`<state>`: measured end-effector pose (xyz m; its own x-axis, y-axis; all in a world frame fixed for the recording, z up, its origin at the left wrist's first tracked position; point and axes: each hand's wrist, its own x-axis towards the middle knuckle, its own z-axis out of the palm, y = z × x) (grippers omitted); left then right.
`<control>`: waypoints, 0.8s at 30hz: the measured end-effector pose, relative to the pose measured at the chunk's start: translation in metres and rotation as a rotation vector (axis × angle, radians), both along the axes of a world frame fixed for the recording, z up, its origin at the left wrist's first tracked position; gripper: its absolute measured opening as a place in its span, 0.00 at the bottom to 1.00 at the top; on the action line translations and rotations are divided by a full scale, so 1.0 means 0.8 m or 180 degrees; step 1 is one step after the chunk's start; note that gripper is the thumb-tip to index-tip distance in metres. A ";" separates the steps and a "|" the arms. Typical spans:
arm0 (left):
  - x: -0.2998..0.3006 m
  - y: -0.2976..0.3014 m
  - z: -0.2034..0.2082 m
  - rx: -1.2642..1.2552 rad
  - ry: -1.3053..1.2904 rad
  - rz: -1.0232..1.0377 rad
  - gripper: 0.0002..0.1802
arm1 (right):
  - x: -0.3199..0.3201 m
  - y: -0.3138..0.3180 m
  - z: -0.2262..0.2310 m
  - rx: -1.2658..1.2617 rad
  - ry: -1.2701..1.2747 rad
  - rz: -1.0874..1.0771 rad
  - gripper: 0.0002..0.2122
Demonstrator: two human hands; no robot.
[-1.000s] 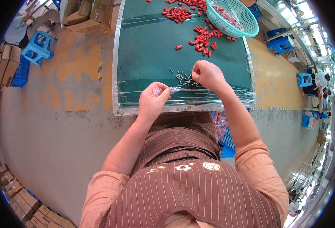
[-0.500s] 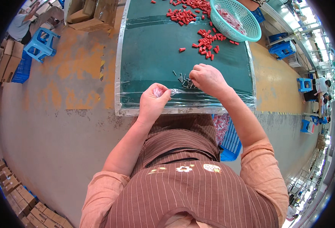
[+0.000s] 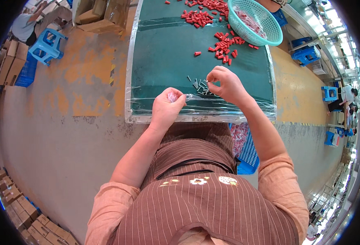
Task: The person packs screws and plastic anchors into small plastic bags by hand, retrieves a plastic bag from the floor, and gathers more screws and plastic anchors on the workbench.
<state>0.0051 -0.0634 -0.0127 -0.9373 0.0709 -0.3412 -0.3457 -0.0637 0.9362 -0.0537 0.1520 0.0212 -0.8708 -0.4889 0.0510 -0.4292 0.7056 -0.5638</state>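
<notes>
Several metal pins (image 3: 199,87) point mixed ways lengthwise, left fingers (image 3: 181,99) gripping plastic (image 3: 172,97); right fingers (image 3: 214,74): I can't tell.

I get bright, even light around the right fingers (image 3: 217,73), glare streaking the plastic film (image 3: 212,107) just below them. Far to their right the background (image 3: 332,17) burns out in patches; edges bend toward the black rim.

Rel. to screws (image 3: 201,87): table (image 3: 163,53) beneath; L hand (image 3: 166,106) front-L; R hand (image 3: 227,85) just R; caps (image 3: 220,45) behind; basket (image 3: 275,37) farther behind, toward R.
</notes>
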 end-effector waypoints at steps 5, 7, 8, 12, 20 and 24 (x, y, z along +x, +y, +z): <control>-0.001 0.015 0.010 -0.0196 0.0258 -0.0118 0.05 | 0.042 -0.045 0.002 -0.2243 -0.0474 -0.0282 0.05; -0.002 0.020 0.009 -0.0099 0.0213 -0.0151 0.05 | 0.047 -0.051 -0.012 -0.2205 -0.0340 -0.0308 0.06; -0.003 0.020 0.011 0.0002 0.0166 -0.0183 0.05 | 0.049 -0.051 -0.014 -0.2170 -0.0342 -0.0382 0.06; 0.001 0.018 0.025 0.0141 -0.0012 -0.0206 0.05 | 0.057 -0.044 -0.015 -0.2090 -0.0365 -0.0461 0.06; 0.004 0.018 0.024 -0.0065 -0.0016 -0.0240 0.04 | 0.058 -0.028 -0.006 -0.2008 -0.0536 -0.0291 0.10; -0.002 0.018 0.026 -0.0092 0.0061 -0.0191 0.04 | 0.055 -0.022 -0.015 -0.2131 -0.0830 -0.0370 0.11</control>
<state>0.0032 -0.0489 0.0085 -0.9380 0.1177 -0.3261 -0.3302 -0.0163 0.9438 -0.0101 0.1345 0.0089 -0.9399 -0.3292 0.0906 -0.1653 0.2064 -0.9644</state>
